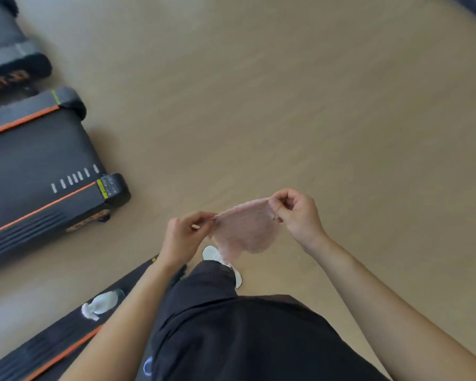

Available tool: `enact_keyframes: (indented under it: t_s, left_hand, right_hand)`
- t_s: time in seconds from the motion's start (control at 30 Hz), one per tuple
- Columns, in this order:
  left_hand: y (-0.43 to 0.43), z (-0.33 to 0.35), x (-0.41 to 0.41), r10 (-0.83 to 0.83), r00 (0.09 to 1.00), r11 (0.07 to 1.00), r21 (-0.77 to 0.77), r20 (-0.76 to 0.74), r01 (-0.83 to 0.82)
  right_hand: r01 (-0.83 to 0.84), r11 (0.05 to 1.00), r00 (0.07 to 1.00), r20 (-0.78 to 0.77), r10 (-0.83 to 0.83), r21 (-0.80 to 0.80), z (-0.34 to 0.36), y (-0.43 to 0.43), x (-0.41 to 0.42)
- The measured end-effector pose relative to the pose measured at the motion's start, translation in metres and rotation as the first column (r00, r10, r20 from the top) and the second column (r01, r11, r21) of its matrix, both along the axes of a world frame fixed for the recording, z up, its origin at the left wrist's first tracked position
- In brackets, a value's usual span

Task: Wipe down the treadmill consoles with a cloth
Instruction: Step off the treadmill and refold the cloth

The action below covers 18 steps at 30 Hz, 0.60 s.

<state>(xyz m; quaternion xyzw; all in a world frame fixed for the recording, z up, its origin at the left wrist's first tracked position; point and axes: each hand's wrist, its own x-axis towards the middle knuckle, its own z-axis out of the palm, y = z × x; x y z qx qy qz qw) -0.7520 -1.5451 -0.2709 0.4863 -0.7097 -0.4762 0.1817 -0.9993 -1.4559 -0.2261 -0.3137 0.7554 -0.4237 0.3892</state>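
Note:
A small pale pink cloth [245, 229] hangs spread between my two hands in front of my body, above the floor. My left hand [183, 237] pinches its left top corner, and my right hand [297, 215] pinches its right top corner, slightly higher. Black treadmill decks with orange stripes lie to my left: one deck end [39, 171] at mid-left, another [8, 50] at the top left. No treadmill console is in view.
A third black treadmill deck [66, 345] runs under my left arm at the bottom left, with one of my white shoes [102, 303] on it. My other white shoe [217, 257] stands on the tan floor [286, 105], which stretches ahead and to the right.

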Motion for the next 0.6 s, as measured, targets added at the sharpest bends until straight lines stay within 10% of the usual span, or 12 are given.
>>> enact_keyframes:
  t_s: [0.23, 0.6]
  left_hand:
    - [-0.052, -0.046, 0.122, 0.461, 0.885, 0.878, 0.112, 0.062, -0.466]
    - [-0.004, -0.082, 0.272, 0.948, 0.252, 0.210, 0.212, 0.195, -0.955]
  right_hand:
    - [-0.505, 0.836, 0.837, -0.114, 0.535, 0.216, -0.035, -0.157, 0.098]
    - [-0.930, 0.110, 0.026, -0.237, 0.971, 0.351, -0.096, -0.306, 0.360]
